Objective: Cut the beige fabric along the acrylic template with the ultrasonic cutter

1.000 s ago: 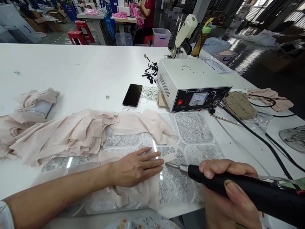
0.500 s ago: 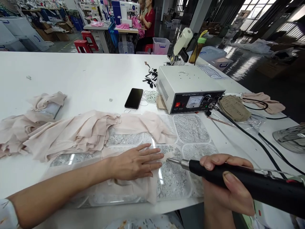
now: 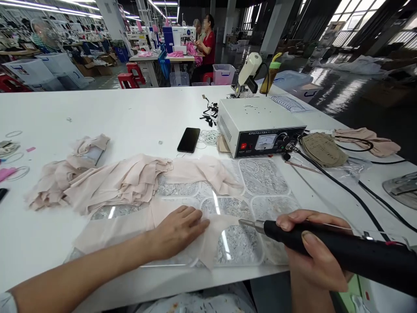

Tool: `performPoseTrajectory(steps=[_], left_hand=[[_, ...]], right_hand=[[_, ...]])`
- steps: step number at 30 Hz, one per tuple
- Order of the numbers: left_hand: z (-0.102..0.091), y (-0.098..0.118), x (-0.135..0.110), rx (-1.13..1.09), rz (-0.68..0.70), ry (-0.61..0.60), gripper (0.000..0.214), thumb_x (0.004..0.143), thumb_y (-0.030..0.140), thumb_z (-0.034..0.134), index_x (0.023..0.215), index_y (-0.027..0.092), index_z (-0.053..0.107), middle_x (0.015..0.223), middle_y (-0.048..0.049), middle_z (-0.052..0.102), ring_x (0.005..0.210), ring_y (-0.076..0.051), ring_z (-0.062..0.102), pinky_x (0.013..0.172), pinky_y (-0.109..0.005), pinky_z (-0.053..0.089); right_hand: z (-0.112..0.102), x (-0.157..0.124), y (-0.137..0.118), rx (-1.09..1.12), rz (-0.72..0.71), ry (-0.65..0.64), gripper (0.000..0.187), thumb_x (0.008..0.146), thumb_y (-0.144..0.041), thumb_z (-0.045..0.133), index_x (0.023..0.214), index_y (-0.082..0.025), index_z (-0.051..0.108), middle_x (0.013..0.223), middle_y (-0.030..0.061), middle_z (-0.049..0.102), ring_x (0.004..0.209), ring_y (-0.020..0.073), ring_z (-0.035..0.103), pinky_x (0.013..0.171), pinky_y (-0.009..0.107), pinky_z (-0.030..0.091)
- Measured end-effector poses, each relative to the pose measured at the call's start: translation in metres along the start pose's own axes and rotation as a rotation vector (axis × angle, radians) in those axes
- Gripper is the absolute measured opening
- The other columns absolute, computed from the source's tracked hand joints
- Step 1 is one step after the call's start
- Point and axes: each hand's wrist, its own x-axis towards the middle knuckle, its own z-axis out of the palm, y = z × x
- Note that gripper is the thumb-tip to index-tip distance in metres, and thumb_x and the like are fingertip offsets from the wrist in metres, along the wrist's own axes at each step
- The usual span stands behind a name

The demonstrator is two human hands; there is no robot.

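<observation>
My left hand (image 3: 180, 230) lies on a pale pink fabric piece (image 3: 114, 228), its fingers drawn together and bent onto the cloth. A narrow end of that fabric reaches right to the metal tip of a black handheld ultrasonic cutter (image 3: 325, 248). My right hand (image 3: 312, 248) is wrapped round the cutter's body, thumb along the near side. Under the fabric is a clear plastic mat of rounded panels (image 3: 243, 248) with a silvery crinkled look. More pink fabric pieces (image 3: 120, 182) are heaped behind my left hand, and another piece (image 3: 208, 171) lies across the mat's back part.
A white generator box (image 3: 260, 126) stands behind the mat, its black cable (image 3: 342, 195) running to the right. Near it lie a phone (image 3: 189, 140), pale cord (image 3: 208, 137), and brown fabric (image 3: 322, 150). A glass jar (image 3: 402, 189) stands far right. Beyond the table, people sit at a sewing machine (image 3: 179, 39).
My left hand has gone from flat with spread fingers to bent fingers on the fabric, slightly nearer me. The fabric end now extends to the cutter's tip. The view has tilted up and turned left.
</observation>
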Motion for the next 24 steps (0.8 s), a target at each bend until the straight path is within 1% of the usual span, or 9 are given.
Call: performPoseTrajectory(steps=[2,3,6,8,10,14,17,20,24], left_hand=[[-0.002,-0.006,0.004,-0.005,0.055,0.010,0.028,0.096,0.007,0.035,0.115,0.014,0.055,0.093,-0.0092,0.058,0.081,-0.019,0.056,0.074,-0.033,0.049],[-0.003,-0.007,0.006,-0.017,0.059,0.025,0.027,0.096,0.008,0.035,0.113,0.014,0.055,0.092,-0.0090,0.059,0.081,-0.018,0.056,0.073,-0.033,0.049],[-0.003,0.002,0.010,-0.063,0.001,0.055,0.022,0.099,0.018,0.039,0.113,0.012,0.056,0.094,-0.0092,0.060,0.080,-0.018,0.056,0.073,-0.032,0.050],[-0.001,0.009,0.011,-0.067,-0.025,0.031,0.025,0.099,0.025,0.042,0.116,0.012,0.056,0.098,-0.0104,0.061,0.085,-0.020,0.057,0.077,-0.035,0.052],[0.001,0.009,0.013,-0.053,-0.007,-0.010,0.027,0.099,0.027,0.043,0.117,0.012,0.056,0.103,-0.0114,0.061,0.092,-0.021,0.058,0.083,-0.038,0.052],[0.001,-0.012,0.021,-0.038,0.108,-0.056,0.027,0.099,0.022,0.043,0.120,0.014,0.058,0.116,-0.0123,0.061,0.111,-0.024,0.056,0.100,-0.046,0.044],[-0.003,-0.024,0.028,-0.051,0.209,-0.074,0.027,0.099,0.019,0.042,0.121,0.015,0.058,0.121,-0.0125,0.061,0.117,-0.025,0.054,0.103,-0.049,0.042],[-0.005,-0.013,0.030,-0.075,0.202,-0.025,0.026,0.098,0.016,0.045,0.120,0.013,0.059,0.120,-0.0123,0.062,0.118,-0.023,0.055,0.105,-0.046,0.042],[0.000,0.014,0.029,-0.089,0.154,-0.004,0.029,0.097,0.019,0.048,0.125,0.013,0.056,0.125,-0.0139,0.061,0.118,-0.024,0.056,0.103,-0.045,0.046]], right_hand=[[-0.006,-0.004,-0.006,-0.005,0.006,0.004,0.017,0.064,-0.015,0.060,0.081,-0.017,0.059,0.070,0.0013,0.064,0.051,0.0147,0.056,0.050,0.034,0.051],[-0.009,-0.006,-0.009,-0.001,0.009,0.003,0.017,0.064,-0.015,0.060,0.081,-0.017,0.059,0.070,0.0015,0.064,0.051,0.0147,0.057,0.050,0.034,0.051],[-0.013,-0.010,-0.013,0.011,-0.011,0.014,0.017,0.065,-0.015,0.062,0.082,-0.017,0.059,0.070,0.0016,0.063,0.052,0.0147,0.056,0.051,0.035,0.051],[-0.015,-0.011,-0.014,0.015,-0.020,0.009,0.017,0.066,-0.015,0.062,0.083,-0.018,0.059,0.071,0.0017,0.062,0.053,0.0151,0.056,0.052,0.036,0.052],[-0.017,-0.012,-0.016,0.016,-0.006,-0.018,0.017,0.068,-0.015,0.062,0.084,-0.018,0.059,0.073,0.0020,0.063,0.054,0.0154,0.057,0.052,0.036,0.052],[-0.022,-0.015,-0.024,0.010,0.047,-0.047,0.017,0.071,-0.015,0.062,0.087,-0.019,0.060,0.077,0.0033,0.063,0.055,0.0151,0.058,0.053,0.036,0.053],[-0.025,-0.020,-0.034,0.016,0.111,-0.084,0.015,0.074,-0.017,0.063,0.089,-0.021,0.059,0.075,0.0023,0.062,0.054,0.0145,0.058,0.052,0.035,0.054],[-0.024,-0.023,-0.043,0.002,0.174,-0.135,0.014,0.077,-0.019,0.063,0.090,-0.023,0.058,0.076,0.0021,0.061,0.057,0.0146,0.059,0.056,0.036,0.056],[-0.024,-0.020,-0.046,0.026,0.146,-0.110,0.015,0.078,-0.020,0.064,0.090,-0.024,0.058,0.076,0.0013,0.060,0.059,0.0136,0.059,0.059,0.034,0.056]])
